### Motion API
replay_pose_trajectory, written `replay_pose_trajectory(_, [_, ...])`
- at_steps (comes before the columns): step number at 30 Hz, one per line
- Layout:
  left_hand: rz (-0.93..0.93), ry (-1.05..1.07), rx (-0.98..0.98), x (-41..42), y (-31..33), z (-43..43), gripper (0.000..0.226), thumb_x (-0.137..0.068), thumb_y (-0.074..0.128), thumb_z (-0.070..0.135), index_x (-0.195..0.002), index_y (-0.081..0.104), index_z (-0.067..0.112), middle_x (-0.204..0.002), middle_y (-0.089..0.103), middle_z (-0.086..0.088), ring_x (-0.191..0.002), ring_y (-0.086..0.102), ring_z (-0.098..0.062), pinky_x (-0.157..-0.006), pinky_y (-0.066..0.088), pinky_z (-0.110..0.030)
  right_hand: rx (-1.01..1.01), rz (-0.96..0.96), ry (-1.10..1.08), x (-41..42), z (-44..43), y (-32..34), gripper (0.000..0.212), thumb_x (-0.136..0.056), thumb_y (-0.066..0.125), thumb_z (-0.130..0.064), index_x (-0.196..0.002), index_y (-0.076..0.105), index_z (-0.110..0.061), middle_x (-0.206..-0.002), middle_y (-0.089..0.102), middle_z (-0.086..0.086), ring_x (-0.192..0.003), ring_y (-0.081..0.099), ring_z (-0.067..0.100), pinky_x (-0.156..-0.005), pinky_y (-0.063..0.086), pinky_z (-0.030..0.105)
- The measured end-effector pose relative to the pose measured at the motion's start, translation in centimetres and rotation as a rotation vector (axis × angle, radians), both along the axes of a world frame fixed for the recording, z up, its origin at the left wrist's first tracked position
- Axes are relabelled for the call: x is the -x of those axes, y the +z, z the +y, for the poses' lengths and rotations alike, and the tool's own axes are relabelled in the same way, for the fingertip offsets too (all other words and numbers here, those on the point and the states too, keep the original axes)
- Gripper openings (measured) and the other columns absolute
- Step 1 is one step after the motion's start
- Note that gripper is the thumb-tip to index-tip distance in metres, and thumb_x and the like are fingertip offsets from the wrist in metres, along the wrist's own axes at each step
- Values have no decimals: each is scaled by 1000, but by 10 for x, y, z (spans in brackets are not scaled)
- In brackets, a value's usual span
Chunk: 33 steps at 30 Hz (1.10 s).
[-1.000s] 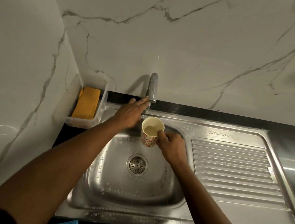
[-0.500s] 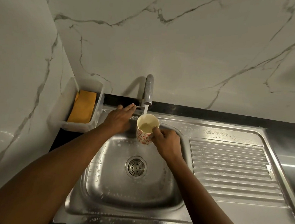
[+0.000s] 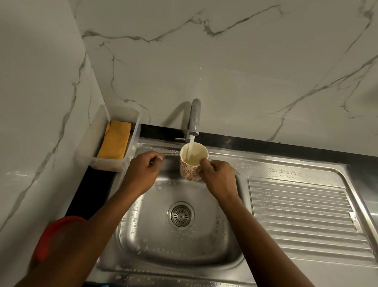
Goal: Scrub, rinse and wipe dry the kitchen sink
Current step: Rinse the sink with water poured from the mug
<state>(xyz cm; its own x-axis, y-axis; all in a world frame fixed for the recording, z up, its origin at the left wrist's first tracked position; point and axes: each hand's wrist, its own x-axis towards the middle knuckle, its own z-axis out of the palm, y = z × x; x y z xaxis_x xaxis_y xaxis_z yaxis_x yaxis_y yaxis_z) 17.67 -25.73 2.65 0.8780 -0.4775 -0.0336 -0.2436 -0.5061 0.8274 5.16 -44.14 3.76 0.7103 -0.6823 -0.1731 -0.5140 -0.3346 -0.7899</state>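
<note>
Steel sink (image 3: 171,278) droplet-flecked | floral cup (image 3: 189,171) gripped by right hand (image 3: 219,180) under tap (image 3: 194,118) stream | left hand (image 3: 143,171) clenched empty, left of tap

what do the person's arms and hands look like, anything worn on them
The left forearm and right forearm are bare, no sleeves in view. The left hand and right hand are ungloved; no rings, watch or bracelet show.
</note>
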Motion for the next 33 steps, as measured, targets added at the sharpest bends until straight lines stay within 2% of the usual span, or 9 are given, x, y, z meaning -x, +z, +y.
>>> replay_pose_trajectory(4, [100, 22, 131, 26, 13, 9, 21, -101, 54, 31, -98, 74, 36, -103, 78, 9, -96, 73, -13, -90, 61, -50, 11, -15, -10, 0, 2, 8, 54, -101, 55, -47, -81, 73, 0, -76, 74, 14, -66, 67, 27, -63, 52, 32])
replay_pose_trajectory(7, [156, 24, 185, 43, 25, 13, 19, -98, 56, 37, -93, 73, 43, -99, 78, 12, -95, 74, -10, -90, 61, -50, -6, -19, -1, 1, 3, 13, 51, -102, 55, -45, -84, 75, -2, -78, 75, 11, -75, 73, 29, -67, 57, 35])
replay_pose_trajectory(12, [190, 43, 267, 61, 39, 19, 29, -84, 53, 61, -91, 74, 42, -94, 79, 10, -93, 74, -10, -89, 60, -51, -19, -23, -11, 3, 4, 21, 48, -102, 54, -47, -80, 75, -10, -76, 75, 4, -75, 72, 23, -63, 53, 29])
replay_pose_trajectory(17, [182, 52, 274, 71, 48, 20, 18, -92, 59, 49, -89, 75, 40, -93, 79, 6, -92, 74, -14, -89, 60, -53, -28, -20, -19, 2, 6, 27, 47, -101, 54, -47, -76, 75, -12, -75, 74, 2, -71, 71, 20, -62, 52, 30])
replay_pose_trajectory(20, [175, 36, 261, 76, 51, 19, 19, -102, 62, 34, -93, 76, 26, -92, 77, -7, -90, 73, -28, -86, 58, -59, -20, -3, -15, 1, 8, 30, 44, -101, 54, -45, -78, 74, -13, -77, 74, 0, -70, 70, 16, -58, 49, 24])
replay_pose_trajectory(22, [176, 20, 250, 79, 53, 19, 25, -102, 61, 40, -94, 75, 21, -93, 76, -12, -92, 71, -33, -85, 58, -61, -23, 5, -16, -1, 8, 32, 45, -102, 54, -45, -80, 75, -12, -78, 74, 1, -71, 70, 16, -59, 50, 24])
replay_pose_trajectory(24, [186, 18, 246, 82, 56, 19, 30, -94, 57, 50, -93, 75, 26, -91, 76, -7, -91, 72, -30, -85, 58, -60, -22, 9, -16, -2, 7, 33, 46, -103, 54, -46, -81, 75, -12, -77, 74, 0, -72, 71, 16, -59, 51, 24])
replay_pose_trajectory(27, [203, 16, 253, 83, 56, 20, 27, -91, 56, 51, -92, 75, 33, -91, 78, 4, -89, 74, -18, -87, 60, -56, -14, 3, -4, -4, 7, 32, 46, -102, 54, -47, -83, 76, -10, -81, 75, 2, -75, 73, 18, -65, 57, 29])
replay_pose_trajectory(33, [200, 11, 251, 84, 54, 23, 30, -89, 56, 54, -94, 76, 32, -91, 78, 9, -89, 73, -11, -89, 60, -53, -22, -1, -7, -6, 8, 30, 44, -102, 55, -47, -83, 75, -12, -85, 77, 3, -76, 74, 17, -73, 63, 35])
